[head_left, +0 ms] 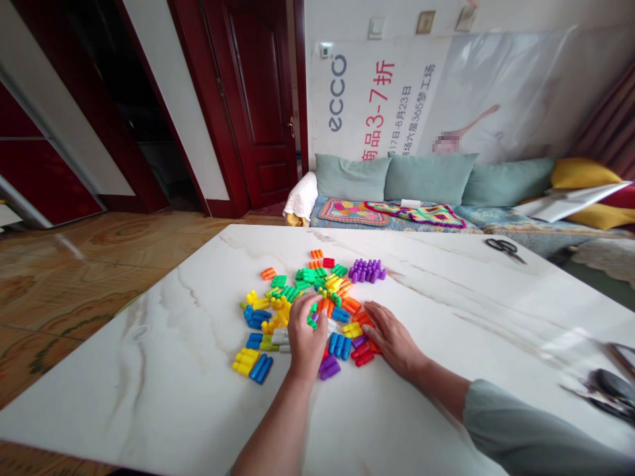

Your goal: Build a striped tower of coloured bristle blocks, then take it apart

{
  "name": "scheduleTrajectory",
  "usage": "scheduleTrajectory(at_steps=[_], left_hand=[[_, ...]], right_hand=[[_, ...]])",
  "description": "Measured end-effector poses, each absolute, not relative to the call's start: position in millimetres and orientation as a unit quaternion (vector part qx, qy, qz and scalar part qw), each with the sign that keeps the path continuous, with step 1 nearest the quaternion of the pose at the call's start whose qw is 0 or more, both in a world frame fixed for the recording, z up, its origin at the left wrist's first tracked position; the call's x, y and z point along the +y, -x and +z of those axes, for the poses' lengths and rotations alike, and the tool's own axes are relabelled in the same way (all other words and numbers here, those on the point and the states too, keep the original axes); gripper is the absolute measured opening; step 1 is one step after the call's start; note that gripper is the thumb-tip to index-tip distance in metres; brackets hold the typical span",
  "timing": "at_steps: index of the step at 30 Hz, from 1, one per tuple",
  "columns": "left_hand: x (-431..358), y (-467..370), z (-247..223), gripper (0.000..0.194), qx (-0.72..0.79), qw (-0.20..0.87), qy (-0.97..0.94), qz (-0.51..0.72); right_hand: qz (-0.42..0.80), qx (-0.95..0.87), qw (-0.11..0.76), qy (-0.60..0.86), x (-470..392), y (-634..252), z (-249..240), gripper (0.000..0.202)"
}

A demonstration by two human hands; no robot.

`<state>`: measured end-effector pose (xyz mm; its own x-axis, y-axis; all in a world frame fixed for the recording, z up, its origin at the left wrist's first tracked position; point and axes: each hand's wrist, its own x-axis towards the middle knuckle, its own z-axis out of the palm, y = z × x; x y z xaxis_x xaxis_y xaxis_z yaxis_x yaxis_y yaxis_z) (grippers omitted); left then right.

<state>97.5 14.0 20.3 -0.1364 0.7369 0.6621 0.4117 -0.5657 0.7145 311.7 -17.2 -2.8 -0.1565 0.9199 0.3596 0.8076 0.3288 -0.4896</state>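
Observation:
A pile of bright plastic building blocks, each like joined rounded tubes, is spread over the white marbled table. Over its middle is my left hand, fingers curved and thumb apart, with green and purple pieces showing in the gap; no held block can be made out. My right hand rests against the pile's right side, fingers stretched out beside red blocks and a yellow block. Between the hands lie blue blocks and a purple block. Yellow blocks sit left of my left hand.
Joined purple blocks stand at the pile's far right. Black-handled scissors lie near the table's far right edge. Dark objects, partly blurred, are at the right. Behind the table is a sofa with green cushions.

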Motion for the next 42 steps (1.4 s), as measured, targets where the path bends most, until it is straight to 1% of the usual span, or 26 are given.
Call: scheduleTrajectory(at_steps=[3, 10, 18, 42], left_hand=[[11.5, -98.8, 21.0, 0.015, 0.437, 0.115, -0.667, 0.592], [6.6, -98.9, 16.5, 0.018, 0.477, 0.159, -0.668, 0.548], [5.1, -99.4, 16.6, 0.02, 0.478, 0.166, -0.678, 0.534], [4.4, -99.7, 15.5, 0.019, 0.468, 0.173, -0.681, 0.536]], right_hand=[[0.09, -0.756, 0.311, 0.568, -17.1, -311.8, -3.7, 0.045], [0.093, -0.755, 0.319, 0.565, -16.7, -311.4, -3.9, 0.043], [0.092, -0.753, 0.323, 0.566, -16.3, -310.8, -2.2, 0.041], [0.105, -0.751, 0.323, 0.567, -17.7, -309.1, 0.9, 0.041]])
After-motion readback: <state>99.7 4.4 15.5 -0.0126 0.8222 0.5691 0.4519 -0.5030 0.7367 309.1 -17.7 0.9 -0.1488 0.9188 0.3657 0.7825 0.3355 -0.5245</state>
